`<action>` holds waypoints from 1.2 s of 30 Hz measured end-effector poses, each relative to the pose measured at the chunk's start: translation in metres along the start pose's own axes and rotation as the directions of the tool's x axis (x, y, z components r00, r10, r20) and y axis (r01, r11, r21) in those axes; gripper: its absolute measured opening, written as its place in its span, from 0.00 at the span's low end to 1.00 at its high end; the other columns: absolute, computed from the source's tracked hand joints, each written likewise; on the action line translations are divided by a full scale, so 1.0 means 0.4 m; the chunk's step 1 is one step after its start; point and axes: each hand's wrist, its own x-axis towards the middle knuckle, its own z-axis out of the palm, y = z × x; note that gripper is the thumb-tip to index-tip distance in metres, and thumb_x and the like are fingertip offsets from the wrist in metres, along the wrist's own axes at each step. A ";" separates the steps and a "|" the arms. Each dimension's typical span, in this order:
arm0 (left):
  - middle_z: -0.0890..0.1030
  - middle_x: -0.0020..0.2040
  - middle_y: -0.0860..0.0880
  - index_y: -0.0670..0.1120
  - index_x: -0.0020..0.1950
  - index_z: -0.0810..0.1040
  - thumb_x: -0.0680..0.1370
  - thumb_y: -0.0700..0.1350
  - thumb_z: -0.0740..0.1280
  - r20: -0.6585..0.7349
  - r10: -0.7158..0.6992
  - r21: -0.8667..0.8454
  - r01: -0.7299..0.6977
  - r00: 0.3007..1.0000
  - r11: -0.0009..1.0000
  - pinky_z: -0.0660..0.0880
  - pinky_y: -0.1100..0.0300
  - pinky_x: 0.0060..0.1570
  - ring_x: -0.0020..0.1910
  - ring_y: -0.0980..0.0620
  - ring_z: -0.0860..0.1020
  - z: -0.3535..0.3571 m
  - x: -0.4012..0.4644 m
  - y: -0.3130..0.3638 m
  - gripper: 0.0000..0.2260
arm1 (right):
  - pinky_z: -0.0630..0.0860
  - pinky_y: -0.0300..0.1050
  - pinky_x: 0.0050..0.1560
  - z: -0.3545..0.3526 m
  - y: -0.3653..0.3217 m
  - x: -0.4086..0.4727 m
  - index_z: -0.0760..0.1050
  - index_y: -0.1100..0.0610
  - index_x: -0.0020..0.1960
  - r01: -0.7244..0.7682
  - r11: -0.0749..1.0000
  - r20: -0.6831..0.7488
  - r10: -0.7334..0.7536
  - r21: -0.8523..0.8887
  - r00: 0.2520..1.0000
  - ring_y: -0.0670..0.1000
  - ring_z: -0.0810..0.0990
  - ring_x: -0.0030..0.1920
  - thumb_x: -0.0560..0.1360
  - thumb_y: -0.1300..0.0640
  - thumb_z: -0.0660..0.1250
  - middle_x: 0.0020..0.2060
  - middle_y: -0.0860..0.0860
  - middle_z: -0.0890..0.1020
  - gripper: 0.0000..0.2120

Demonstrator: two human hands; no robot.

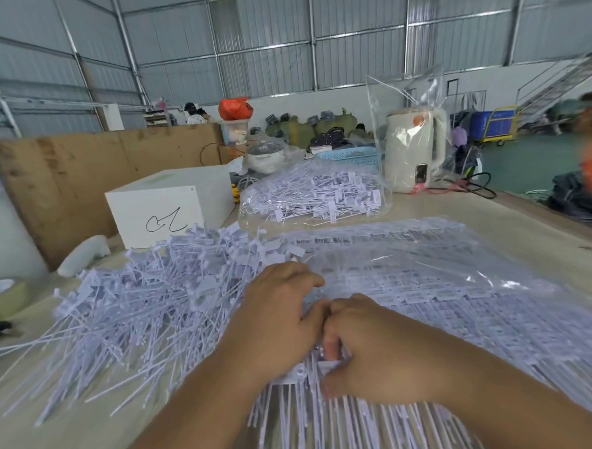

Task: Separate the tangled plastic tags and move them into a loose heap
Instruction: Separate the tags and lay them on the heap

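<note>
Now both hands meet at the near middle of the table (514,226), thumbs touching. The left hand (278,314) lies palm down with fingers curled over a flat row of white plastic tags (306,375), and the right hand (366,351) pinches the same row between thumb and bent fingers. To the left spreads a loose heap of tags (127,312). To the right, ordered sheets of tags (428,286) lie under clear plastic. Farther back sits a bag of tags (313,196), beside a white box (170,203)

White plastic tags (138,311) lie heaped loosely left; seemingly aligned tags (411,287) spread right.
</note>
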 end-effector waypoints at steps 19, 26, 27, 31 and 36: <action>0.83 0.49 0.49 0.41 0.45 0.84 0.73 0.62 0.65 -0.011 0.029 -0.651 -0.029 1.000 0.759 0.73 0.46 0.60 0.53 0.48 0.81 -0.051 -0.004 0.038 0.24 | 0.69 0.25 0.39 -0.099 0.007 -0.050 0.71 0.44 0.39 -0.012 0.986 -0.303 0.064 0.169 0.951 0.31 0.74 0.42 0.69 0.45 0.74 0.37 0.41 0.76 0.12; 0.85 0.50 0.53 0.54 0.50 0.84 0.69 0.79 0.52 0.217 -0.034 -0.715 0.183 0.976 0.675 0.71 0.50 0.57 0.53 0.55 0.81 -0.037 -0.009 0.007 0.35 | 0.69 0.27 0.38 -0.108 0.010 -0.054 0.76 0.46 0.40 0.053 0.967 -0.328 0.033 0.249 0.944 0.36 0.74 0.36 0.67 0.48 0.77 0.35 0.35 0.77 0.10; 0.84 0.55 0.52 0.54 0.54 0.83 0.68 0.80 0.51 0.271 -0.060 -0.720 0.244 0.961 0.650 0.69 0.46 0.62 0.58 0.53 0.80 -0.030 -0.009 -0.003 0.37 | 0.68 0.27 0.38 -0.111 0.009 -0.056 0.77 0.46 0.40 0.080 0.958 -0.339 0.019 0.275 0.941 0.36 0.74 0.35 0.67 0.49 0.77 0.35 0.35 0.77 0.09; 0.80 0.63 0.55 0.59 0.62 0.79 0.67 0.81 0.52 0.406 -0.089 -0.696 0.371 0.909 0.614 0.63 0.44 0.70 0.66 0.53 0.76 -0.011 -0.008 -0.021 0.38 | 0.69 0.33 0.37 -0.119 0.007 -0.066 0.79 0.44 0.43 0.171 0.928 -0.375 -0.037 0.332 0.926 0.41 0.72 0.34 0.68 0.51 0.77 0.35 0.38 0.78 0.09; 0.78 0.66 0.45 0.51 0.67 0.77 0.74 0.74 0.54 0.413 -0.121 -0.739 0.410 0.902 0.534 0.68 0.46 0.66 0.68 0.44 0.74 -0.023 0.008 0.018 0.35 | 0.67 0.39 0.40 -0.122 0.007 -0.065 0.81 0.48 0.40 0.294 0.890 -0.421 -0.131 0.350 0.898 0.46 0.72 0.37 0.73 0.52 0.74 0.35 0.43 0.76 0.04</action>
